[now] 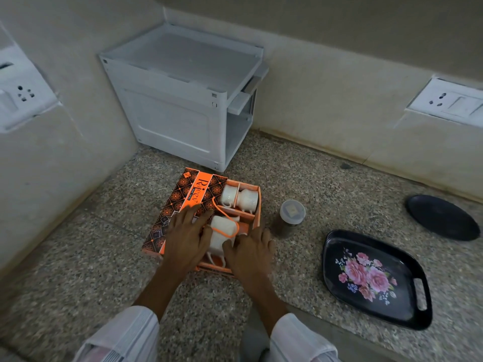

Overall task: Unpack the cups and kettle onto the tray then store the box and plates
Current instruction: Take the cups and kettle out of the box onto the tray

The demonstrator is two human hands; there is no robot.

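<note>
Both hands are down on the orange box point(183, 202), which sits on the speckled stone bench point(300, 178) close to the corner of the walls. Her or his left hand point(187, 236) lies flat with the fingers spread over the patterned lid point(180, 197), which is slid aside to the left so the right half of the box is uncovered. On the other side, the right hand point(252, 253) rests with straight, relaxed fingers at the near right edge of the box, its thumb and forefinger against the large white piece point(220, 235) lying between the two hands; whether that is the kettle I cannot tell for sure. An orange cord point(227, 216) loops across that white piece.

In the far compartments of the box two white cups point(239, 198) lie side by side, parted by an orange divider.

Just right of the box stands a small jar point(290, 218) with a clear lid and dark contents. Further right lies the black tray point(337, 278), painted with pink roses, with a handle slot at its near end. Beyond it, well apart, a plain black plate point(441, 216) rests near the wall.

Behind the box, in the corner, stands a white plastic cabinet point(172, 118). Each wall carries a white socket plate point(449, 101). White sleeves point(295, 340) cover both forearms.
</note>
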